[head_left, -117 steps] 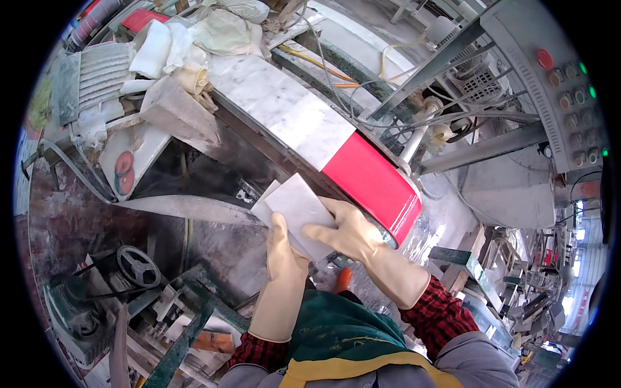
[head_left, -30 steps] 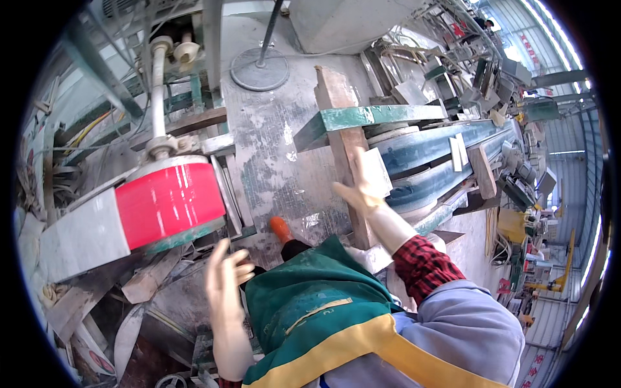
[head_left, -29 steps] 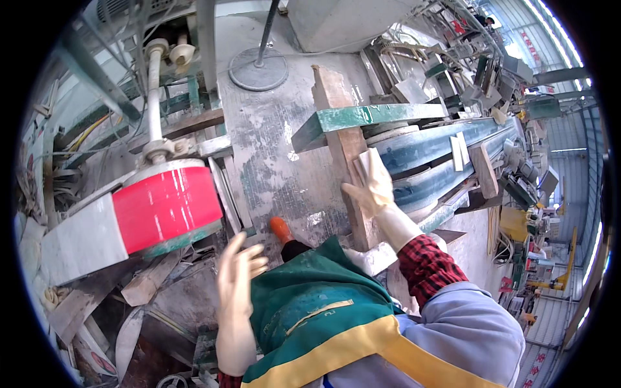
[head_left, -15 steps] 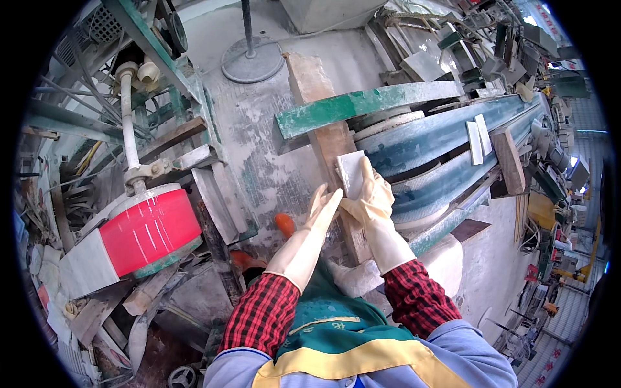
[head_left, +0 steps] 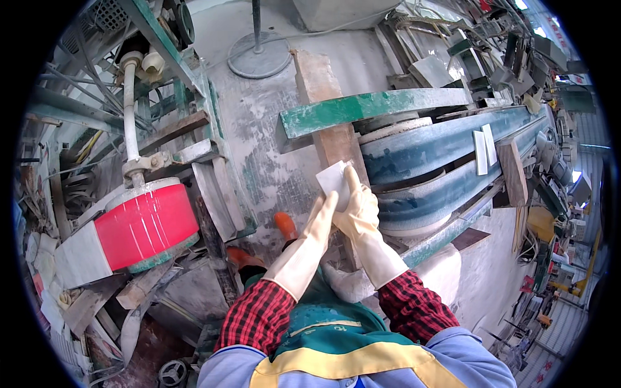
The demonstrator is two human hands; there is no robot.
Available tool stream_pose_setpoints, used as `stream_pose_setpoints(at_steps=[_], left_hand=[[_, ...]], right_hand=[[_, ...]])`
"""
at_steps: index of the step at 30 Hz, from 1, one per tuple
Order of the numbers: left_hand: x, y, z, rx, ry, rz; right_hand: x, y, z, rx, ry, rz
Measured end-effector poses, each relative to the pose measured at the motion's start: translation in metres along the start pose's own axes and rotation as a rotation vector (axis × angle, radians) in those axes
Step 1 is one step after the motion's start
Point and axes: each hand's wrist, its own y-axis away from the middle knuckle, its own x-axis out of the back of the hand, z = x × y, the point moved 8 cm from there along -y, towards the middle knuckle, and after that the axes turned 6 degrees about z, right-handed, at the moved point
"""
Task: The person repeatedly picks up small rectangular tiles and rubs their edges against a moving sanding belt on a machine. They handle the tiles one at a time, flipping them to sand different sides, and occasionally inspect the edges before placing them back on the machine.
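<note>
A small, pale, flat stone tile was held up in front of the chest, above a brown wooden plank and just left of the blue conveyor belt. It was gripped in the right hand, whose gloved fingers were closed around its lower right edge. The left hand was laid flat along the tile's lower left side, fingers straight and together, touching it rather than clasping it.

For the piece to be handled well, it was judged that the edges should be supported from both sides and the tile kept level, since a thin slab in thick rubber gloves could slip or chip against the plank or the green beam. A firmer hold by the left hand would probably have been safer.

Further out, a red-covered wheel stood at the left, well apart from the hands, and two more pale tiles lay on the belt at the right.

The tile's lower part was covered by the gloves, so its full outline and thickness could not be told. Its underside was hidden. The feet were largely masked by the apron, and the far right machinery was bent and crowded beyond clear reading.
</note>
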Motion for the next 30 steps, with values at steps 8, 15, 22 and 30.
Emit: stream_pose_setpoints(at_steps=[8, 15, 22, 30], left_hand=[[0.082, 0.075, 0.048, -0.049, 0.207, 0.096], [0.174, 0.174, 0.126, -0.461, 0.051, 0.249], [0.263, 0.294, 0.156, -0.732, 0.251, 0.506], [0.391, 0.425, 0.141, -0.986, 0.64, 0.786]], right_hand=[[-0.031, 0.063, -0.072, 0.136, -0.384, -0.205], [-0.045, 0.118, -0.198, 0.385, -0.509, -0.552], [-0.069, 0.185, -0.31, 0.329, -0.251, -0.87], [-0.147, 0.22, -0.418, 0.321, -0.87, -0.88]])
